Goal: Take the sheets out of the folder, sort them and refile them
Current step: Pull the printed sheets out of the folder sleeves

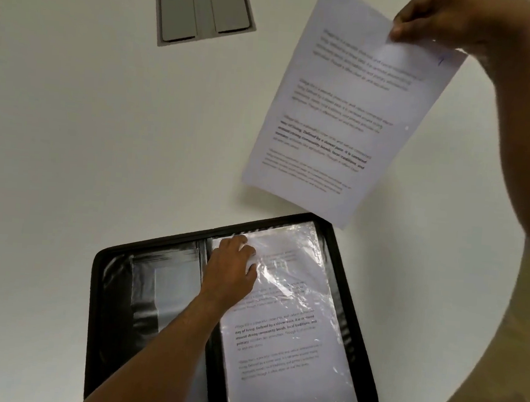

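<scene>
Sheets sit in two places: one printed sheet (343,112) hangs in the air from your right hand (430,20), whose fingers pinch its top edge, arm raised over the far right of the desk (90,107); the rest lie under a crinkled clear sleeve (293,314) in the right half of the open black folder (114,284) near you. Your left hand (229,271) reaches across the folder's spine, fingers curled on the sleeve's upper left corner. The hanging sheet's lower corner overlaps the folder's far right corner. A grey panel (206,6) is set into the desk farther off.
</scene>
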Available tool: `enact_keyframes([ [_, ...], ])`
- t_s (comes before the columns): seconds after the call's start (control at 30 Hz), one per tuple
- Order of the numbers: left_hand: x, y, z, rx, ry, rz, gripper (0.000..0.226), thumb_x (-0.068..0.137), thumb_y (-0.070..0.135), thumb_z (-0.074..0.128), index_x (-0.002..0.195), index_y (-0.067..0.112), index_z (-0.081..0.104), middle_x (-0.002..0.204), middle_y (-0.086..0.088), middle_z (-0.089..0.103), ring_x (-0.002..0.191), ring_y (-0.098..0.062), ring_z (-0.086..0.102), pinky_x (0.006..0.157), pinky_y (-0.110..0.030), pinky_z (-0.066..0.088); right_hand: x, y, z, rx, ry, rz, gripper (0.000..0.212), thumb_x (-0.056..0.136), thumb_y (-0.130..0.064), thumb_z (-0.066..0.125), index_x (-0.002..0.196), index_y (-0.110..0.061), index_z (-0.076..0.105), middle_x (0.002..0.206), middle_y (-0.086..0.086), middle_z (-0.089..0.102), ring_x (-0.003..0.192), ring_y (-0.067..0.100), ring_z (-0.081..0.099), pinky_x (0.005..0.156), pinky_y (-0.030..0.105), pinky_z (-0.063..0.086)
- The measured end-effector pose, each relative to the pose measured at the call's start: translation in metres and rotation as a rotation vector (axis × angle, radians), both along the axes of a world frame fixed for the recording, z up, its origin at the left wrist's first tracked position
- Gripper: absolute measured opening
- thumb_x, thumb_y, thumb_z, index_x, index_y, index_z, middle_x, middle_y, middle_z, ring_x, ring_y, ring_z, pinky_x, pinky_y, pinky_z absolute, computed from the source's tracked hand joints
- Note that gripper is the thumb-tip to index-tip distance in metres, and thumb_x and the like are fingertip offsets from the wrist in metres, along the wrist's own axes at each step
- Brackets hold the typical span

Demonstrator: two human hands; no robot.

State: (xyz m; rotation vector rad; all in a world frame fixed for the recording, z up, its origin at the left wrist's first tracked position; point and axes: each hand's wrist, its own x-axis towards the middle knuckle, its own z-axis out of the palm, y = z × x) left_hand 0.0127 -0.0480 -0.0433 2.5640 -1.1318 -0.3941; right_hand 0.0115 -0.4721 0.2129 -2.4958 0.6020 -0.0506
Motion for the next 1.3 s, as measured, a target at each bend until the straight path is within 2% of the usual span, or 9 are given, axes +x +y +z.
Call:
enact_keyframes([
  [0.2,0.006,-0.016,-0.005,0.027,0.037,-0.050,0.036,0.083,0.028,0.066,0.117,0.016,0.065,0.144,-0.005,0.047,0.133,-0.026,0.040,0.104,-0.044,0.035,-0.038,-0.049,-0.021,-0.089,0.287,-0.091,0.012,0.087,-0.036,0.070,0.095,-0.028,0.072,0.092,-0.003,0.067,0.084,0.020,0.061,0.088,0.033,0.045],
  [0.43,0.004,-0.038,-0.004,0.018,0.050,-0.070,0.039,0.080,0.019,0.070,0.118,0.014,0.064,0.137,-0.008,0.054,0.129,-0.028,0.046,0.107,-0.040,0.035,-0.063,-0.067,-0.098,-0.045,0.464,-0.085,0.012,0.084,-0.025,0.076,0.095,-0.021,0.074,0.104,0.005,0.070,0.096,0.021,0.059,0.094,0.030,0.040],
  [0.57,-0.001,-0.054,0.004,0.001,0.046,-0.094,0.033,0.081,0.021,0.069,0.114,0.015,0.065,0.128,-0.004,0.058,0.122,-0.023,0.050,0.100,-0.030,0.035,-0.076,-0.071,-0.147,-0.070,0.447,-0.129,0.020,0.085,-0.022,0.074,0.104,-0.016,0.075,0.113,0.008,0.070,0.108,0.029,0.059,0.094,0.034,0.043],
  [0.73,-0.008,-0.069,0.010,-0.034,0.070,-0.067,0.023,0.083,0.027,0.067,0.104,0.019,0.064,0.105,0.004,0.061,0.098,-0.014,0.053,0.083,-0.021,0.032,-0.093,-0.062,-0.188,-0.075,0.341,-0.277,0.016,0.088,-0.025,0.070,0.103,-0.021,0.074,0.109,0.007,0.070,0.105,0.032,0.060,0.092,0.038,0.047],
  [0.93,-0.012,-0.079,0.018,-0.053,0.268,0.031,0.042,0.085,0.023,0.066,0.126,0.020,0.059,0.084,0.010,0.057,0.084,-0.011,0.054,0.080,-0.025,0.042,-0.095,-0.017,-0.214,-0.328,0.101,-0.364,0.034,0.091,-0.030,0.066,0.120,-0.012,0.065,0.120,0.017,0.064,0.116,0.039,0.052,0.097,0.045,0.039],
  [1.07,-0.011,-0.078,0.025,-0.110,0.380,0.078,0.014,0.081,0.009,0.062,0.087,0.017,0.072,0.079,0.010,0.056,0.079,-0.009,0.054,0.067,-0.014,0.037,-0.093,0.074,-0.213,-0.009,-0.155,-0.328,0.019,0.091,-0.029,0.065,0.093,-0.012,0.072,0.091,0.009,0.069,0.086,0.027,0.060,0.080,0.038,0.048],
  [1.17,-0.011,-0.067,0.033,-0.255,0.458,0.190,0.012,0.080,0.001,0.063,0.076,0.012,0.064,0.086,-0.002,0.062,0.083,-0.014,0.057,0.070,-0.009,0.040,-0.108,0.154,-0.205,0.363,0.062,-0.090,0.044,0.091,-0.052,0.058,0.077,-0.012,0.070,0.067,0.003,0.066,0.064,0.019,0.059,0.067,0.029,0.048],
  [1.23,-0.010,-0.058,0.040,-0.329,0.495,0.274,0.010,0.081,0.001,0.063,0.079,0.011,0.063,0.091,-0.002,0.064,0.090,-0.016,0.059,0.074,-0.010,0.041,-0.123,0.198,-0.202,0.493,0.214,0.062,0.060,0.086,-0.067,0.048,0.081,-0.012,0.071,0.070,0.004,0.067,0.067,0.016,0.064,0.068,0.028,0.051],
  [1.3,-0.009,-0.049,0.050,-0.365,0.521,0.360,0.015,0.083,0.000,0.060,0.079,0.014,0.063,0.097,0.000,0.064,0.096,-0.012,0.059,0.078,-0.012,0.041,-0.136,0.230,-0.203,0.556,0.295,0.127,0.056,0.081,-0.072,0.052,0.084,-0.019,0.071,0.077,-0.003,0.069,0.074,0.011,0.065,0.073,0.030,0.054],
])
